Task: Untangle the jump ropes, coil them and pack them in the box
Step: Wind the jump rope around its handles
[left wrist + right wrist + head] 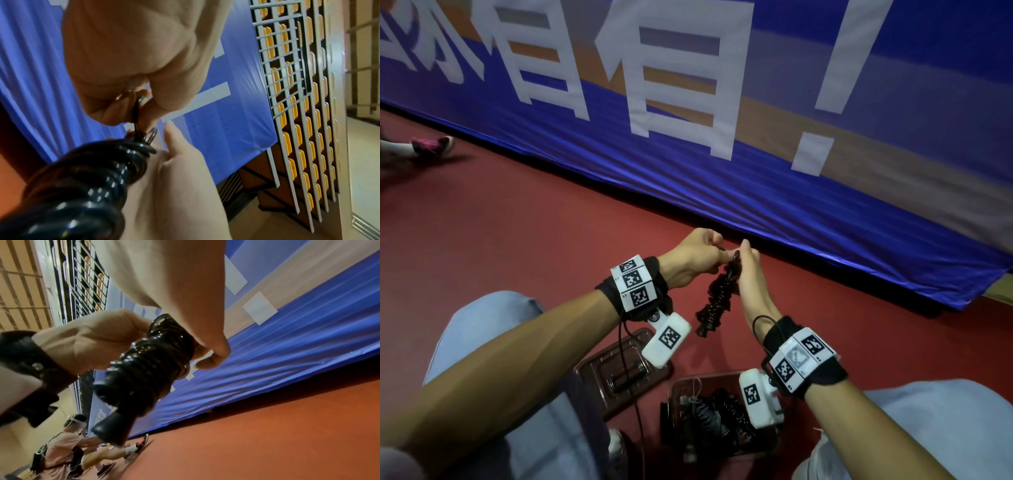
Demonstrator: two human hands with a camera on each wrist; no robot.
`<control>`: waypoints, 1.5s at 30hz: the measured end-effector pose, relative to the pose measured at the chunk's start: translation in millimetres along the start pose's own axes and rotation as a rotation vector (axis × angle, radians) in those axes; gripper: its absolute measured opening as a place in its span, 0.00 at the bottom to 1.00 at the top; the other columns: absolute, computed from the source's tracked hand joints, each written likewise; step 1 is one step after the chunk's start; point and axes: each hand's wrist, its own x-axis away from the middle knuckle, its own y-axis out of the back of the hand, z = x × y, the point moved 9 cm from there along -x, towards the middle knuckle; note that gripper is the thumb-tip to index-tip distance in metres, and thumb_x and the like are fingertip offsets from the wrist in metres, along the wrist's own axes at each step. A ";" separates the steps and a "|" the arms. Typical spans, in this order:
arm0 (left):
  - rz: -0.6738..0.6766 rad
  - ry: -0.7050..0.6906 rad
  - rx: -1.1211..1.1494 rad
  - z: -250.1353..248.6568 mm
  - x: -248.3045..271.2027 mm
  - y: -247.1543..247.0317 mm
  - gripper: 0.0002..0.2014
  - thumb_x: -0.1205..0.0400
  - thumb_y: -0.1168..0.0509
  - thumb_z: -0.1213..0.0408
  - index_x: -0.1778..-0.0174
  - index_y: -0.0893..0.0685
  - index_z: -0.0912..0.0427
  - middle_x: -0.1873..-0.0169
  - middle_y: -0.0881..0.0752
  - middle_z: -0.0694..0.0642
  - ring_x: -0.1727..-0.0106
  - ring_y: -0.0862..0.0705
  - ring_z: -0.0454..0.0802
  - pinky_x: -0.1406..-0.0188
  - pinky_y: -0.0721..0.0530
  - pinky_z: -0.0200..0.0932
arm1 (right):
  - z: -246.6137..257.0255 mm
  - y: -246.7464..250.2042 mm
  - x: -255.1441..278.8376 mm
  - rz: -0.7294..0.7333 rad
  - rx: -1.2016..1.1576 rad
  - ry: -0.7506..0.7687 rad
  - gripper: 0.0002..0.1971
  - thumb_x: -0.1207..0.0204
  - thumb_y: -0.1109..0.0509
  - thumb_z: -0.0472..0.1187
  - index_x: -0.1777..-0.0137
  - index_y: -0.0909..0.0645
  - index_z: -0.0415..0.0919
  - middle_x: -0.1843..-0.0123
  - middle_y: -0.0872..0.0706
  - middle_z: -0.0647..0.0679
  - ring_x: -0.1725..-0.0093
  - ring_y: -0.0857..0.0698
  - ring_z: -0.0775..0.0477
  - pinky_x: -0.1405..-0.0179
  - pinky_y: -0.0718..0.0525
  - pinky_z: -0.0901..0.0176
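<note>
Jump rope [717,298], coiled, is held upright in the right hand [750,270] so its end can be pinched and tucked by the left hand [695,257].

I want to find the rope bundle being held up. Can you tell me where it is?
Look at the red floor below the big blue banner. Just above the two knees, both hands meet; the coiled black jump rope hangs between them. Unlike the ropes lying in the box on the floor, this one is in the air, wound tight.
</note>
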 end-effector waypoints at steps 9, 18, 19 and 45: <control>0.094 0.217 0.067 17.1 -7.5 14.1 0.27 0.22 0.40 0.88 0.73 0.37 0.50 0.78 0.32 0.50 0.80 0.33 0.42 0.83 0.32 0.35 | -7.7 -8.6 -4.9 0.133 0.155 0.108 0.22 0.19 0.37 0.69 0.45 0.30 0.51 0.59 0.19 0.37 0.67 0.17 0.37 0.63 0.16 0.43; 0.184 0.475 0.148 39.5 -3.4 22.2 0.25 0.15 0.41 0.82 0.77 0.31 0.58 0.69 0.14 0.55 0.85 0.38 0.39 0.87 0.40 0.29 | -3.7 -18.0 12.4 0.332 0.557 0.298 0.10 0.12 0.38 0.50 0.42 0.37 0.51 0.59 0.21 0.51 0.70 0.23 0.58 0.68 0.21 0.56; 0.186 0.485 0.134 43.4 -3.7 20.9 0.28 0.15 0.41 0.82 0.82 0.26 0.58 0.64 0.15 0.55 0.85 0.38 0.39 0.87 0.39 0.29 | -6.2 -17.0 12.9 0.342 0.583 0.303 0.10 0.12 0.38 0.49 0.41 0.37 0.51 0.60 0.22 0.50 0.71 0.24 0.56 0.71 0.21 0.54; -0.090 0.522 -0.342 249.8 23.4 -38.0 0.06 0.16 0.32 0.71 0.52 0.13 0.72 0.65 0.13 0.59 0.71 0.19 0.51 0.70 0.17 0.45 | -251.7 32.2 35.3 0.575 0.803 -0.274 0.23 0.24 0.18 0.45 0.40 0.29 0.44 0.40 0.14 0.44 0.49 0.17 0.47 0.45 0.15 0.50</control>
